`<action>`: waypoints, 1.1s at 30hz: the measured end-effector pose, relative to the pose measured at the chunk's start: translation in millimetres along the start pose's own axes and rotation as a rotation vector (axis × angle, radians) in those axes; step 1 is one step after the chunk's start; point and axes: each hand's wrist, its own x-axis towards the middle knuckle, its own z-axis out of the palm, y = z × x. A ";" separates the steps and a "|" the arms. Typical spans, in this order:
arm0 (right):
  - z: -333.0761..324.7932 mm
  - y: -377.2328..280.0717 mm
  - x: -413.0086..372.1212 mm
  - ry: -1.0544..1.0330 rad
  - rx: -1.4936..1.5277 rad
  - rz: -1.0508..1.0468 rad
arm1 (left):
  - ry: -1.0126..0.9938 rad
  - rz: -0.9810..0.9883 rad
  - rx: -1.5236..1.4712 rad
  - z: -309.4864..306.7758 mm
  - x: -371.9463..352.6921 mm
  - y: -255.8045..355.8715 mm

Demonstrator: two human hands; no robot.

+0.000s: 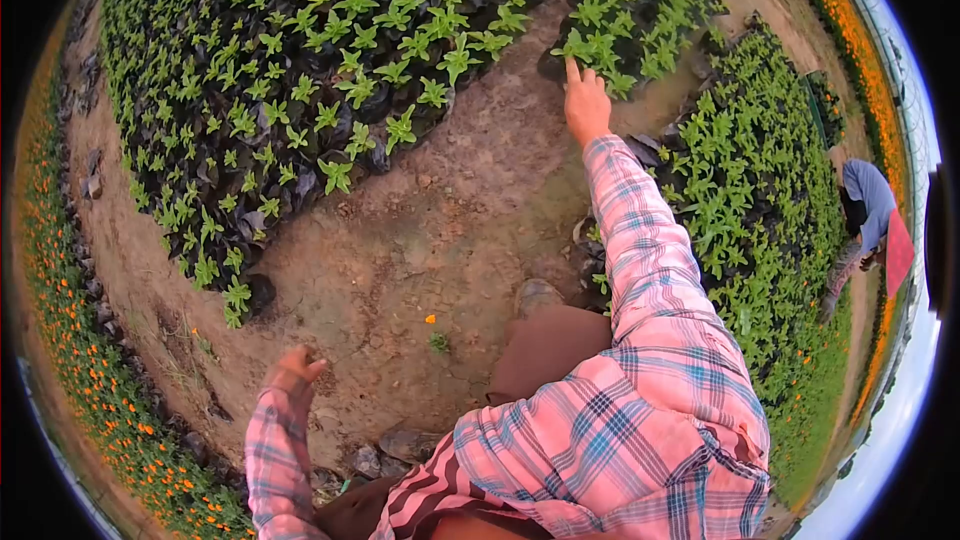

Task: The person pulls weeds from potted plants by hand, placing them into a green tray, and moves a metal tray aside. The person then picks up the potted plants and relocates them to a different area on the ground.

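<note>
My right hand [588, 105] reaches out ahead at the end of a plaid sleeve. Its index finger points at the leaves of a green seedling [597, 48] on the edge of a far clump, fingertips right at the leaves, and no object shows in it. Low on the left, my left hand [297, 365] hangs over bare soil, thumb held apart from loosely bent fingers, with nothing in it. The plant nearest to it is a leafy seedling [236, 295] in a dark bag [260, 292] at the corner of the large left block.
Muddy soil [430, 240] runs between blocks of bagged seedlings, with an orange petal [430, 319] lying on it. A dense seedling block [730, 180] stands to the right. Beyond it another person [870, 205] bends over the plants. Orange flowers [120, 410] line the left side.
</note>
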 end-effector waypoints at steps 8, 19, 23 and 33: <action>21.4 16.5 15.2 0.037 0.131 -0.067 | 0.190 -0.448 -0.027 54.9 75.4 67.9; -23.0 -11.4 -15.1 -0.040 0.429 -0.262 | 0.154 -0.436 -0.207 55.8 79.6 49.2; -41.9 -74.7 -61.5 -0.333 0.611 -0.438 | 0.170 -0.493 -0.198 58.4 80.0 55.9; -104.3 -310.2 -117.1 -1.149 1.027 -0.677 | 0.105 -0.609 -0.138 61.4 90.7 55.9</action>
